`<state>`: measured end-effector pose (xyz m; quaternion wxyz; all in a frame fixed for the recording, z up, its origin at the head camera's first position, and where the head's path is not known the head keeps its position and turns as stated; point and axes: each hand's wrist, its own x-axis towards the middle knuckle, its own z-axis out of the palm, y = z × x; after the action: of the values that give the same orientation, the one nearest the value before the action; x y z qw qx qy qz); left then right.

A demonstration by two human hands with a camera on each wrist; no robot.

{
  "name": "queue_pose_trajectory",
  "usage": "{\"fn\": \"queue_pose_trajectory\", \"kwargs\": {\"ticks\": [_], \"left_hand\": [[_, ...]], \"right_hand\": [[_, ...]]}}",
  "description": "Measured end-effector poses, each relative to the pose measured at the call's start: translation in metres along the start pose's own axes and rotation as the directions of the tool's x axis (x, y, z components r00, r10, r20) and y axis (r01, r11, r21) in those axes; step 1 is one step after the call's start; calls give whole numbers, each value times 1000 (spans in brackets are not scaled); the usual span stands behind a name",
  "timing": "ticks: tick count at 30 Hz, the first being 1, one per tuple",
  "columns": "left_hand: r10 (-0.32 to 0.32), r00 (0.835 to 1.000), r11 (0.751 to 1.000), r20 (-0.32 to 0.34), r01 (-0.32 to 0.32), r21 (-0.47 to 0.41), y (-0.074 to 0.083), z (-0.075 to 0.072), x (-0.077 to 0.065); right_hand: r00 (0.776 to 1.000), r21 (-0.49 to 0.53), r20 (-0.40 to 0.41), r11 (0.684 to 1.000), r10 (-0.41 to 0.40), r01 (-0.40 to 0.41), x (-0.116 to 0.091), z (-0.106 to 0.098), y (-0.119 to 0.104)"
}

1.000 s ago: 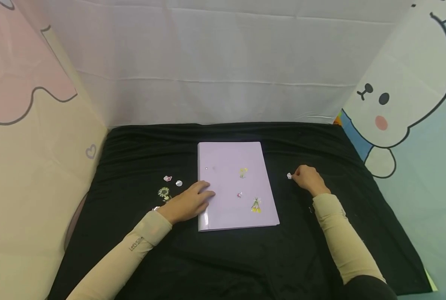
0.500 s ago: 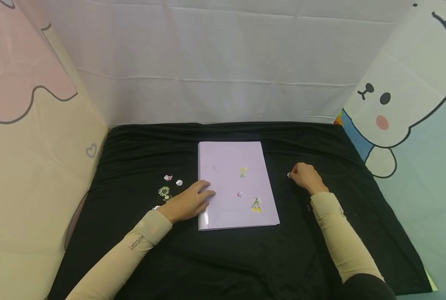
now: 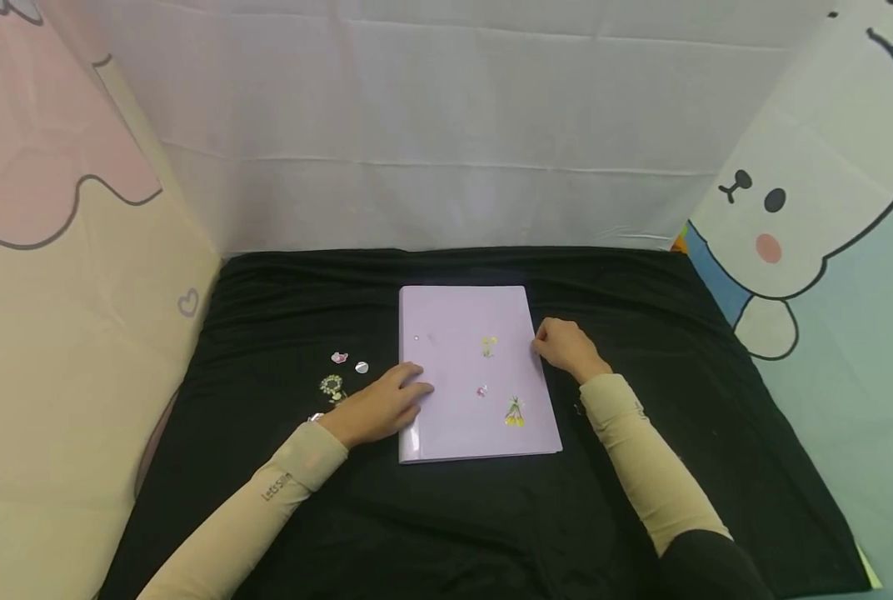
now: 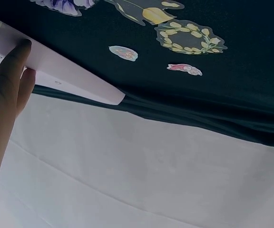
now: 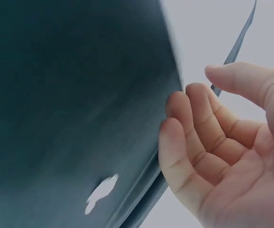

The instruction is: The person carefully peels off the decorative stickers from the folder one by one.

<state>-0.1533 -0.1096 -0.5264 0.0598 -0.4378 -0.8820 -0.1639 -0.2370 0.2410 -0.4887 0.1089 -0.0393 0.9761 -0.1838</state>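
A pale lilac folder or binder (image 3: 454, 425) lies on the black cloth with several small stickers on its cover, including yellow flowers (image 3: 515, 412) and a pink piece (image 3: 481, 390). My left hand (image 3: 375, 408) rests on its left edge, fingers spread over the cover. By the right edge is my right hand (image 3: 566, 346), its fingertips close to the cover. In the right wrist view its fingers bend loosely, the thumb stands apart from them, and nothing shows between. A white sticker or scrap (image 5: 101, 194) lies on the cloth below that hand.
Left of the binder lie several loose stickers: a wreath (image 4: 190, 37), a pink one (image 4: 184, 69), a shiny oval (image 4: 123, 53) and a purple flower (image 4: 63, 5). Black cloth (image 3: 461, 533) covers the surface. White sheeting (image 3: 446, 125) hangs behind, with printed curtains at both sides.
My right hand has moved left from a small white sticker on the cloth to the binder's right edge. My left hand and the binder have stayed in place.
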Motion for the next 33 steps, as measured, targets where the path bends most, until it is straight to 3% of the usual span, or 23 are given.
{"fn": "queue_pose_trajectory", "kwargs": {"ticks": [15, 33], "left_hand": [[-9, 1000, 1000, -5, 9, 3, 2, 2, 2], [-15, 1000, 1000, -4, 15, 10, 3, 2, -1]], "right_hand": [[993, -28, 41, 993, -110, 111, 20, 19, -47], [989, -39, 50, 989, -139, 142, 21, 27, -56]]}}
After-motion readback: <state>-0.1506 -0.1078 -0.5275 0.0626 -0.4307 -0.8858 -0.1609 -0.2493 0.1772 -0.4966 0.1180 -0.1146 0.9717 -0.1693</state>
